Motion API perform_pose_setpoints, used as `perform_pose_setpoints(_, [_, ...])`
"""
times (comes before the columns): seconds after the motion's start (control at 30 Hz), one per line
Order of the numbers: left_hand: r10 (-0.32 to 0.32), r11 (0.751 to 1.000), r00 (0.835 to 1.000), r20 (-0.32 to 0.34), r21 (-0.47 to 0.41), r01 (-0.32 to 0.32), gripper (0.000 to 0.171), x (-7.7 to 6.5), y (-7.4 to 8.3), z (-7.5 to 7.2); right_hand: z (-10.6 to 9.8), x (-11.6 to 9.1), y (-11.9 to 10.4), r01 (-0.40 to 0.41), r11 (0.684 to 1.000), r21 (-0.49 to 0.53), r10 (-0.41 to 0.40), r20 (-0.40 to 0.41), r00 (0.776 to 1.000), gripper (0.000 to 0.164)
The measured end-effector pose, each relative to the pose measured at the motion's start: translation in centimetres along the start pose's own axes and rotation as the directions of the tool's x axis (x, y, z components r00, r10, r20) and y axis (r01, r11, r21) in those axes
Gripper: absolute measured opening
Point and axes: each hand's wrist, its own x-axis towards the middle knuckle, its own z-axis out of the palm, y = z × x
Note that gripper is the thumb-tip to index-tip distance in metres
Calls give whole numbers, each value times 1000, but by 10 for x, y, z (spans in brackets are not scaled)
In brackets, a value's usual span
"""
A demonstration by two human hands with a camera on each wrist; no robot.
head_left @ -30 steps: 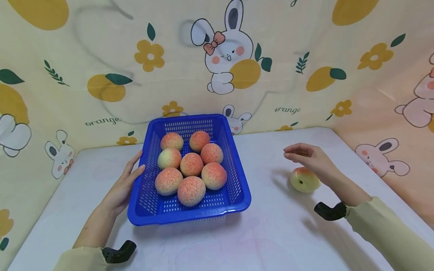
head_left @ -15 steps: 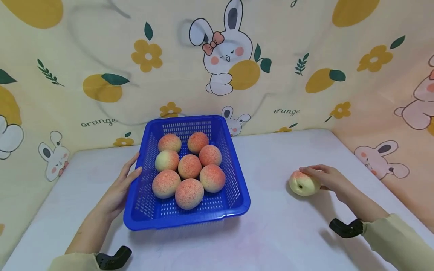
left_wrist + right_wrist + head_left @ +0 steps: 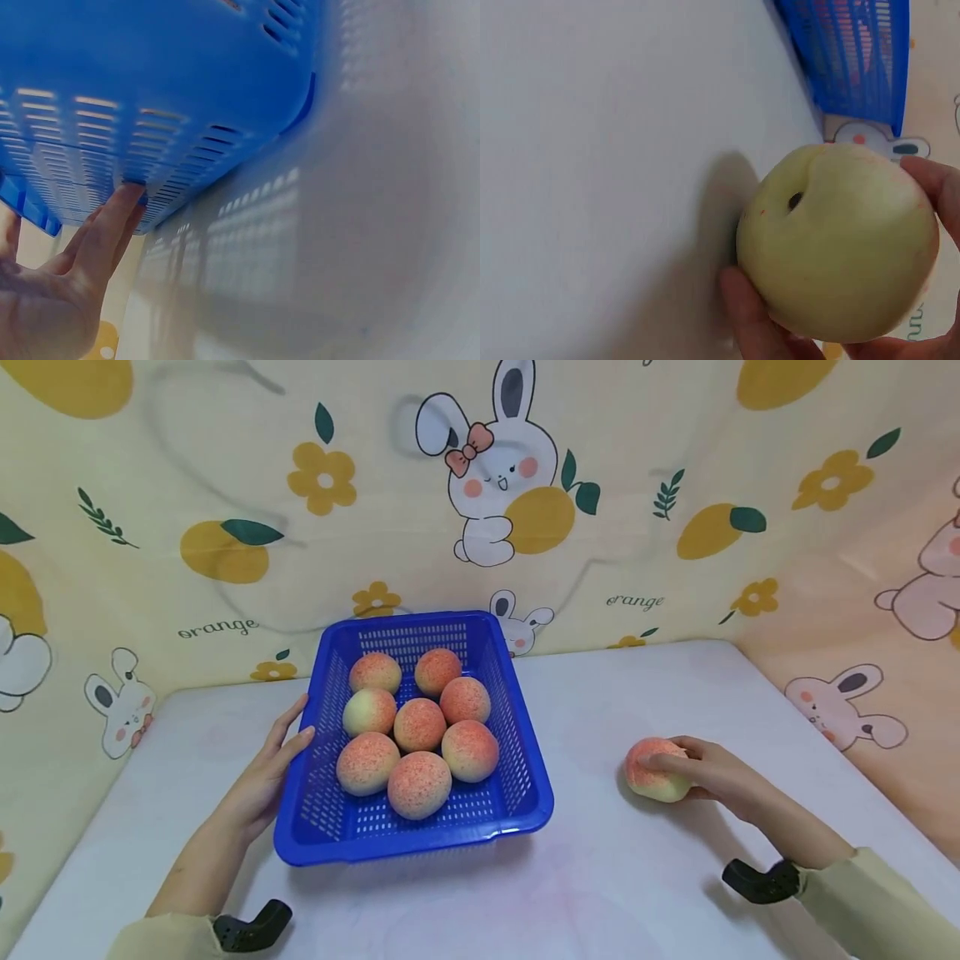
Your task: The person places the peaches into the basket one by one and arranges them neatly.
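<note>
A blue plastic basket [image 3: 417, 846] with slotted walls stands left of centre in the head view, holding several red-speckled peaches [image 3: 420, 785]. My left hand [image 3: 262, 781] grips the basket's left side: the thumb is at the rim, and in the left wrist view the fingers [image 3: 105, 232] lie against the outer slotted wall. Off to the right, my right hand [image 3: 718, 777] holds a single peach [image 3: 651, 772] low at the white table, thumb on one side and fingers round the other. In the right wrist view that peach [image 3: 840, 247] shows its pale yellow side with a dark stem pit.
The white table [image 3: 585, 893] carries the basket and ends at a cloth backdrop [image 3: 600, 435] printed with rabbits and oranges. A dark angled device [image 3: 253, 927] sits at my left wrist and another dark device [image 3: 762, 882] at my right.
My right hand has come down from above the lone peach, taken hold of it and turned it so its red side shows, shifting it slightly left. The left hand stays at the basket.
</note>
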Motion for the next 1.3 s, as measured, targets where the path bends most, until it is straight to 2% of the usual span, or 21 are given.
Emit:
perform_pose_setpoints(0.27, [5, 1000, 1000, -8, 13, -5, 60, -2, 0, 0, 15, 1, -17, 93, 992, 91, -91, -25, 996, 68])
perform_pose_setpoints(0.57, [6, 1000, 1000, -12, 5, -6, 60, -2, -1, 0, 29, 0, -55, 259, 941, 219, -251, -64, 966, 57])
perform_pose_setpoints(0.87, [11, 1000, 1000, -18, 7, -10, 60, -1, -2, 0, 44, 4, -96, 317, 929, 191, -314, -44, 948, 58])
perform_pose_setpoints(1.3, [6, 1000, 1000, -26, 5, -6, 62, 0, -1, 1, 62, 7, -138, 367, 912, 183, -372, -11, 928, 61])
